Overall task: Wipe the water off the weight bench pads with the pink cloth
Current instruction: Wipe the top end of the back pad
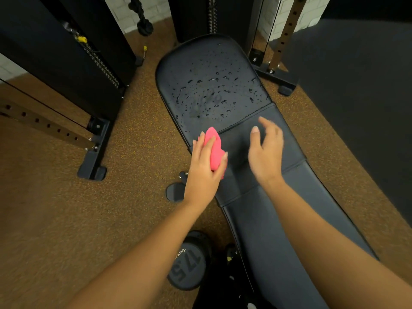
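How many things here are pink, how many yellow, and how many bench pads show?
Pink: 1, the pink cloth in the left hand.
Yellow: 3, small tags.
Bench pads: 3, far wet pad, middle pad, near pad.
Total: 7

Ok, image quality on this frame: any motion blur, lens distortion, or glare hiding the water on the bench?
Head view: the right hand is smeared by motion blur, while the left hand on the pink cloth is sharper. Wide-angle bending curves the rack posts at the edges. Droplets on the far pad catch small highlights and read clearly; no glare hides them. Lighting is dim and even.
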